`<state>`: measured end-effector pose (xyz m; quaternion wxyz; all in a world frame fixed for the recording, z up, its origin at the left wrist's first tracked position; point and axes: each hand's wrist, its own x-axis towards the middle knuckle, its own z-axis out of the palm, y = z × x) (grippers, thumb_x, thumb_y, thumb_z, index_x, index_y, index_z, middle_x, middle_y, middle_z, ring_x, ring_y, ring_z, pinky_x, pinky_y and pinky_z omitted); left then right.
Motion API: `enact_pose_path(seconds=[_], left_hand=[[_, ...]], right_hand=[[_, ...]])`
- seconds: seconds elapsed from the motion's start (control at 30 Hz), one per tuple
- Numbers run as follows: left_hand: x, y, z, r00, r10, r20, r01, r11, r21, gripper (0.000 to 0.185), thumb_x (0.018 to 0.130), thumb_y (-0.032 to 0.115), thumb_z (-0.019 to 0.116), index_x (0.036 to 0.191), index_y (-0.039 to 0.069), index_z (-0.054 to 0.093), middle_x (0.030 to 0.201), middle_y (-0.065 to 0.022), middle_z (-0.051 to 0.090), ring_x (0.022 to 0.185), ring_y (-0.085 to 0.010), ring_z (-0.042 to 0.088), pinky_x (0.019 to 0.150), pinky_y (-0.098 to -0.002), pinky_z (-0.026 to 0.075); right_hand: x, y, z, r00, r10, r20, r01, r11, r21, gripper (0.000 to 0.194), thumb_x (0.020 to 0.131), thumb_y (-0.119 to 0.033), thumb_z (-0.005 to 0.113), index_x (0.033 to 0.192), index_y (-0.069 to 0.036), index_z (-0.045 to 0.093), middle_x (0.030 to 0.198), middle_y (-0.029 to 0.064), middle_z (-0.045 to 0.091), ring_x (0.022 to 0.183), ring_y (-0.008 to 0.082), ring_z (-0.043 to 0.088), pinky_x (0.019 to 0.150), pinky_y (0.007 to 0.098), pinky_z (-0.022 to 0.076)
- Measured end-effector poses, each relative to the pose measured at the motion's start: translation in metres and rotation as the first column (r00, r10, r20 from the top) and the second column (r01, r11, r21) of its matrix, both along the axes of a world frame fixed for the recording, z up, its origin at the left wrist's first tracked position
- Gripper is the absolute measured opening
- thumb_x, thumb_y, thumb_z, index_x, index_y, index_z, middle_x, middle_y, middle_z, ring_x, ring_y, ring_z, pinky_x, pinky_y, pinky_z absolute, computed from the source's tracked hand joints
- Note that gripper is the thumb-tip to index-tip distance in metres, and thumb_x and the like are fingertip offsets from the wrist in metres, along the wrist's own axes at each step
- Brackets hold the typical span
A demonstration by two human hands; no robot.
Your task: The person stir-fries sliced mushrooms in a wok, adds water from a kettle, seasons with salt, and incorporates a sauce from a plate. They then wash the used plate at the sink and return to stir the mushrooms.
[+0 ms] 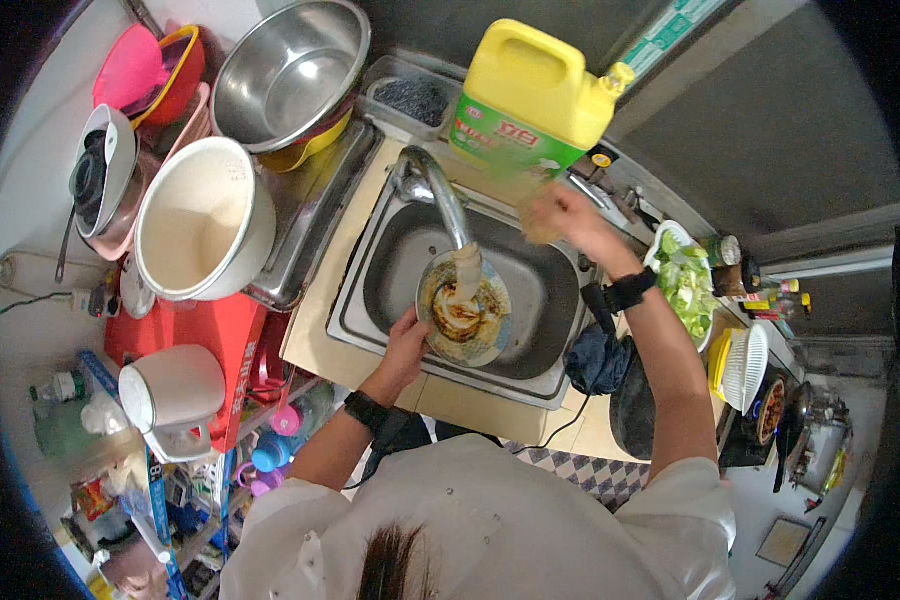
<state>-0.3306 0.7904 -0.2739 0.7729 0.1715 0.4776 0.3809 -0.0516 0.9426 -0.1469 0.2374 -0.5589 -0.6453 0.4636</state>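
Note:
My left hand (409,337) grips the left rim of a plate (499,300) smeared with brown sauce, held tilted over the stainless steel sink (390,259). Above the plate arches a chrome faucet (444,201), with a pale beige sleeve (466,266) hanging from its spout. Beyond the sink's far right part, my right hand (570,217) is blurred by motion. Its fingers are closed on a tan scrubber or cloth (541,225), too smeared to name surely. Just behind that hand stands a yellow jug of Liby dish detergent (529,94) with a green label.
A white pot (195,217) and a steel basin (292,75) crowd the left counter. At right are a white basket of chopped green vegetables (682,281), a black round board (630,405) and a pan of food on a stove (771,409). A black cable (570,424) trails below the sink.

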Motion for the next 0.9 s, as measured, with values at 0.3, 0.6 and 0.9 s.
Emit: enact_pose_path(seconds=[0.3, 0.6, 0.9], left_hand=[[0.016, -0.012, -0.026, 0.987, 0.078, 0.143, -0.088, 0.994, 0.063, 0.032, 0.090, 0.011, 0.046, 0.121, 0.003, 0.048, 0.115, -0.0046, 0.057, 0.104, -0.0170, 0.055, 0.090, -0.0309, 0.045], [0.018, 0.015, -0.047, 1.000, 0.011, -0.003, -0.011, 1.000, 0.014, 0.042, 0.084, 0.003, 0.041, 0.126, 0.006, 0.045, 0.113, -0.0034, 0.056, 0.098, -0.0129, 0.056, 0.080, -0.0268, 0.047], [0.060, 0.046, -0.056, 0.993, 0.010, 0.115, -0.015, 0.999, 0.050, 0.042, 0.090, 0.016, 0.048, 0.131, 0.008, 0.041, 0.119, -0.0026, 0.053, 0.103, -0.0136, 0.054, 0.084, -0.0285, 0.046]], right_hand=[[-0.059, 0.084, -0.161, 0.729, 0.184, 0.660, -0.434, 0.869, 0.237, 0.022, 0.079, -0.018, 0.055, 0.093, -0.001, 0.059, 0.091, 0.0204, 0.061, 0.084, 0.0315, 0.058, 0.079, 0.0355, 0.0471], [-0.058, 0.094, -0.177, 0.939, -0.023, -0.342, -0.145, 0.879, -0.455, 0.025, 0.087, -0.026, 0.054, 0.093, -0.002, 0.059, 0.082, 0.0053, 0.059, 0.077, 0.0171, 0.054, 0.072, 0.0303, 0.0443], [-0.051, 0.082, -0.113, 0.995, 0.078, -0.067, -0.092, 0.963, -0.255, 0.037, 0.088, -0.039, 0.056, 0.096, -0.003, 0.062, 0.083, 0.0012, 0.058, 0.077, 0.0124, 0.048, 0.072, 0.0260, 0.0400]])
